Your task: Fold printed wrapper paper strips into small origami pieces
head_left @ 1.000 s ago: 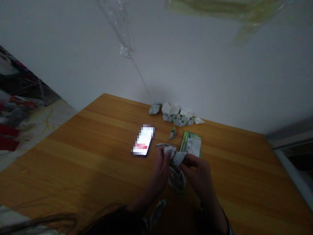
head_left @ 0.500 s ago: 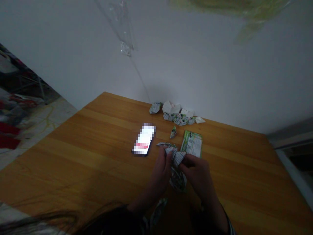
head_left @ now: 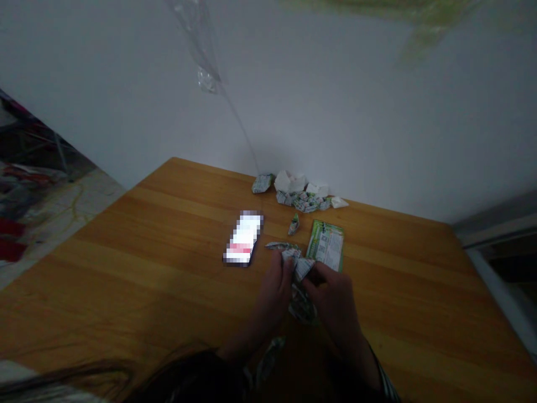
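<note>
Both hands meet over a wooden table (head_left: 126,268) in dim light. My left hand (head_left: 273,295) and my right hand (head_left: 333,299) each pinch a folded piece of printed paper (head_left: 298,267) between them, fingers closed on its top folds. The paper's lower part (head_left: 302,307) hangs between my palms. A thin folded paper strip (head_left: 279,245) lies on the table just beyond my left hand. A green printed leaflet (head_left: 326,245) lies flat just beyond my right hand.
A lit phone (head_left: 244,238) lies left of my hands. A small folded paper shape (head_left: 294,224) stands beyond them. A pile of folded paper pieces (head_left: 300,193) sits at the table's far edge by the white wall. A crumpled paper piece (head_left: 268,358) lies near my body.
My hands and the paper have shifted slightly; the fingers have worked the top folds closer together. The view has tipped a little.
</note>
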Motion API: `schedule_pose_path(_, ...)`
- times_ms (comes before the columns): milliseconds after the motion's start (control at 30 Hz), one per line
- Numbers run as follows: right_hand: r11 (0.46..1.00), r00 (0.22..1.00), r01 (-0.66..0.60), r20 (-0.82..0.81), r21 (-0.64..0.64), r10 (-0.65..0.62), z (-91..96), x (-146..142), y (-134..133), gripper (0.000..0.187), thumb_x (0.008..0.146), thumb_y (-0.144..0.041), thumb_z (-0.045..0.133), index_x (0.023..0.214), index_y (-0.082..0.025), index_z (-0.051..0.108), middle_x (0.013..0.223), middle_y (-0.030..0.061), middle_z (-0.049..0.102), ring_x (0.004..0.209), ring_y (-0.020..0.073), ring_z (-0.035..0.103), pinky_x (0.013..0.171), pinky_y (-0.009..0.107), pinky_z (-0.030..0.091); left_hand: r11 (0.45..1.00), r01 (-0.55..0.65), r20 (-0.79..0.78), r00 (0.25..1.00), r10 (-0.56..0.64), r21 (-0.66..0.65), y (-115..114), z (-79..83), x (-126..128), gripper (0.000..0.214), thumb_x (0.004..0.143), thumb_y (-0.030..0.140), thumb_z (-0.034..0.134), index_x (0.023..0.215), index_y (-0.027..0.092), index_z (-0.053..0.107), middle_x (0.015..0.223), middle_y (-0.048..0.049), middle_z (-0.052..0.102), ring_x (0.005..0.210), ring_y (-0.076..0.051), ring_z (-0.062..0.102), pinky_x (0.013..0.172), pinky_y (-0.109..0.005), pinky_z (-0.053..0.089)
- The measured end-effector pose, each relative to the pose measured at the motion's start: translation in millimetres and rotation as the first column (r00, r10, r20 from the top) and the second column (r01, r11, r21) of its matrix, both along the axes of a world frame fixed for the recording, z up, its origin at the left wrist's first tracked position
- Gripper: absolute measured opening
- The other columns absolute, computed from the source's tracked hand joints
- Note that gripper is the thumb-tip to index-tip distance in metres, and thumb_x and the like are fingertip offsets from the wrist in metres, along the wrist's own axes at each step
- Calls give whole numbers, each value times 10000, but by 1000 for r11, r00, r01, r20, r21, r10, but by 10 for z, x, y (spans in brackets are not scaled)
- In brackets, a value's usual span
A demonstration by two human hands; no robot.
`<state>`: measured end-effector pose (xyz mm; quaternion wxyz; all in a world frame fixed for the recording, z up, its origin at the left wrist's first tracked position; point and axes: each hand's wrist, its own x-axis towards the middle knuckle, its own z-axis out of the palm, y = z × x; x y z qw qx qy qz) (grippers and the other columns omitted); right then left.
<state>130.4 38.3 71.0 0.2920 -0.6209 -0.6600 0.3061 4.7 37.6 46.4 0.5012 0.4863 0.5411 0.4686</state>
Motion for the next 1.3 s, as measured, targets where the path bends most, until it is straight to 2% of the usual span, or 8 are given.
schedule_pose_path(200, 992, 994, -45, -107, -118, 32, 40, 52, 65, 57, 722, -175, 588, 719, -157, 642, 662, 16, 675, 593, 156, 606, 534, 211, 400, 999, -37, 18, 999, 37, -31, -24, -16, 21, 285, 912, 452, 381, 998, 210, 504, 914, -34, 609, 845, -187, 572, 776, -297, 429)
schedule_pose_path(433, 997, 996, 14, 88, -74, -8, -2, 28, 66, 72, 728, -183, 588, 664, -161, 611, 610, 15, 637, 556, 154, 571, 519, 222, 367, 995, -47, -16, 999, 46, -89, -75, -43, 61, 293, 907, 455, 391, 999, 206, 515, 943, -42, 628, 877, -201, 584, 796, -312, 428)
schedule_pose_path(633, 984, 971, -133, -213, -119, 105, 19, 107, 88, 55, 722, -155, 579, 698, -156, 628, 648, -2, 648, 623, 153, 603, 538, 198, 400, 994, -6, 29, 1000, 9, -112, -47, 16, 18, 296, 911, 437, 388, 1036, 198, 511, 952, -43, 611, 924, -190, 573, 816, -295, 437)
schedule_pose_path(800, 987, 992, -114, 33, -109, 118, 54, 85, 92, 65, 729, -172, 589, 715, -159, 652, 644, 15, 657, 575, 147, 579, 543, 215, 383, 994, 34, -9, 999, -36, -108, -54, 1, 31, 275, 903, 454, 395, 943, 199, 490, 857, -33, 606, 809, -188, 576, 741, -304, 448)
schedule_pose_path(900, 984, 986, -136, 84, -116, 147, 61, 55, 106, 67, 735, -171, 585, 717, -167, 649, 640, 20, 659, 568, 139, 571, 542, 208, 378, 994, 51, -38, 998, -55, -99, -52, -23, 51, 258, 908, 446, 384, 939, 204, 466, 838, -25, 594, 781, -186, 575, 712, -302, 443)
schedule_pose_path(1067, 984, 991, -137, -19, -110, 136, 31, 60, 148, 74, 720, -157, 582, 661, -155, 628, 606, 5, 633, 556, 132, 555, 530, 201, 377, 994, 38, -60, 997, -45, -100, -31, -23, 61, 272, 914, 452, 360, 947, 202, 463, 835, -25, 573, 795, -186, 566, 728, -304, 441)
schedule_pose_path(1200, 982, 973, -135, -204, -129, 107, -89, 62, 199, 71, 710, -162, 580, 675, -144, 639, 617, -7, 631, 594, 141, 573, 528, 197, 394, 994, 52, -59, 997, -58, -100, 10, -26, 66, 281, 921, 442, 343, 941, 196, 477, 841, -27, 573, 801, -181, 561, 765, -313, 443)
schedule_pose_path(1300, 989, 969, -105, -236, -105, 78, -175, -20, 221, 83, 719, -163, 572, 692, -142, 648, 637, -8, 638, 604, 138, 571, 541, 200, 403, 994, 22, -17, 1000, -24, -105, 44, -54, 69, 267, 901, 434, 400, 948, 186, 486, 868, -35, 587, 828, -186, 573, 776, -317, 455)
